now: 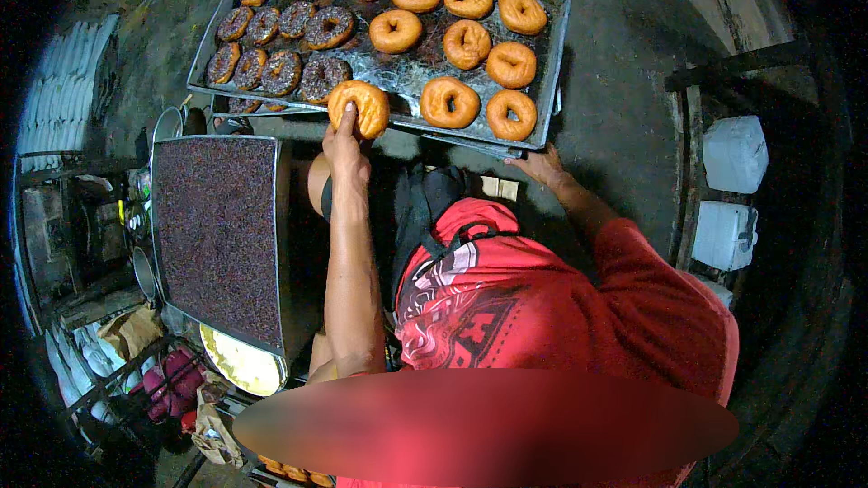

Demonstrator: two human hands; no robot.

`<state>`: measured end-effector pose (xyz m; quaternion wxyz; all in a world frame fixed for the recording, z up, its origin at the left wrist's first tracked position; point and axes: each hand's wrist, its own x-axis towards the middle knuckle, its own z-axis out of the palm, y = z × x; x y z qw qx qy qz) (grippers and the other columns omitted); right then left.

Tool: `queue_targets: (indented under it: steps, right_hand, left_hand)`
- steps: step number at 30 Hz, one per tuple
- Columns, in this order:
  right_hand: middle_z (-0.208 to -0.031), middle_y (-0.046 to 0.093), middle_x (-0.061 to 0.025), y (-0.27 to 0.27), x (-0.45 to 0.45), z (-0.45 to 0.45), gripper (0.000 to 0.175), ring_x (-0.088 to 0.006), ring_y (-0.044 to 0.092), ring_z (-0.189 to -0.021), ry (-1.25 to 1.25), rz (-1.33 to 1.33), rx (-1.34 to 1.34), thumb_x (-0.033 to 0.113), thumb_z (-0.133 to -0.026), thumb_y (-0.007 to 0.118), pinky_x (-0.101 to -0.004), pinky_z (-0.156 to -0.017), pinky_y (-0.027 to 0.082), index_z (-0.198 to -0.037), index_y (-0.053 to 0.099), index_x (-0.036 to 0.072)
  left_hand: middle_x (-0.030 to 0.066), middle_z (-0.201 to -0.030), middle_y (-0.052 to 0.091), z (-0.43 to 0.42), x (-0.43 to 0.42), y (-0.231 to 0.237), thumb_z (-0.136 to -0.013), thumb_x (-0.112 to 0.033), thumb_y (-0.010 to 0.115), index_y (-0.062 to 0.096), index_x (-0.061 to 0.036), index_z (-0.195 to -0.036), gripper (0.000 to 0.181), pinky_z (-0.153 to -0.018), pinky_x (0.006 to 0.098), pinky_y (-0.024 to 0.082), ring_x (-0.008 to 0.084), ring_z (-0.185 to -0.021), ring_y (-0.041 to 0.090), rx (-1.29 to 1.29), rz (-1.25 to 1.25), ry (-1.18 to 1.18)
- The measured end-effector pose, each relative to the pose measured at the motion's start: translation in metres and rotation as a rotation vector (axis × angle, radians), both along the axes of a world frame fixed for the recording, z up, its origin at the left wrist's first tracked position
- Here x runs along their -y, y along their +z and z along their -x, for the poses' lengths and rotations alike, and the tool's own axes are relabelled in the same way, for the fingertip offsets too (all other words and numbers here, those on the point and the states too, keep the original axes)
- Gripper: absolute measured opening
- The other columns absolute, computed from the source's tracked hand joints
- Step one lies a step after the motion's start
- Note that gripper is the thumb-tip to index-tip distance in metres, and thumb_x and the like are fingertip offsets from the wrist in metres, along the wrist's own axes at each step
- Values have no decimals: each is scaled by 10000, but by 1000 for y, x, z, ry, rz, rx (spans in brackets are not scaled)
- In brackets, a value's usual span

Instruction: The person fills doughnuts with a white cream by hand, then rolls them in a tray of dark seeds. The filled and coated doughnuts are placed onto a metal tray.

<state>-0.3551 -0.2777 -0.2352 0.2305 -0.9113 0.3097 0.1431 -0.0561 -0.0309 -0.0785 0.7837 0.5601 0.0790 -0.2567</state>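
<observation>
My left hand grips a plain ring doughnut, thumb over its face, above the near edge of a metal baking tray. On the tray's left side, rows of doughnuts coated with dark sprinkles lie close together. Several plain golden doughnuts are spread over its right half. My right hand is at the tray's near right corner, fingers at the metal edge; part of the fingers is hidden. Beside my left forearm stands a rectangular tray filled with dark sprinkles.
Another tray sits beneath the doughnut tray. A round container with pale yellow contents is below the sprinkle tray. More doughnuts show at the bottom edge. White plastic jugs stand at the right; a brown paper bag lies at left.
</observation>
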Motion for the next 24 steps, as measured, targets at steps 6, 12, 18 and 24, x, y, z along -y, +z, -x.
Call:
queue_targets:
  steps: [6, 12, 18, 24]
  right_hand:
    - [-1415, 503, -201, -39, 33, 31, 736, -399, 494, -1284, 38, 44, 81, 386, -768, 795, -463, -1017, 454, -1361, 501, 65]
    - [-1195, 597, -190, 104, 103, 4, 359, -366, 593, -1080, -499, 605, 841, 29, -858, 567, -419, -904, 507, -1215, 601, 6]
    - [-1225, 628, -173, 194, 47, -217, 371, -347, 575, -1178, 218, 69, 815, 58, -874, 597, -443, -1001, 455, -1244, 615, 35]
    - [-1283, 613, -188, 192, 21, -363, 693, -377, 604, -1141, 765, 401, 148, 186, -771, 673, -501, -907, 509, -1431, 466, 129]
  left_hand:
    - [114, -1114, 665, 0, -1, -1, -930, -229, 705, 593, 40, -1226, 416, -833, 350, 542, 214, -983, 661, 9, 3, 4]
    - [119, -1168, 638, 11, -26, 24, -959, -208, 642, 532, 2, -1294, 411, -858, 376, 546, 244, -1036, 650, -40, 93, 118]
    - [145, -1277, 602, 6, -44, 62, -1020, -269, 536, 483, -34, -1344, 404, -910, 575, 566, 292, -1145, 626, -100, 333, 90]
    - [153, -1339, 558, 9, -100, 91, -1030, -321, 485, 431, -56, -1393, 453, -939, 597, 529, 340, -1197, 598, -66, 631, 236]
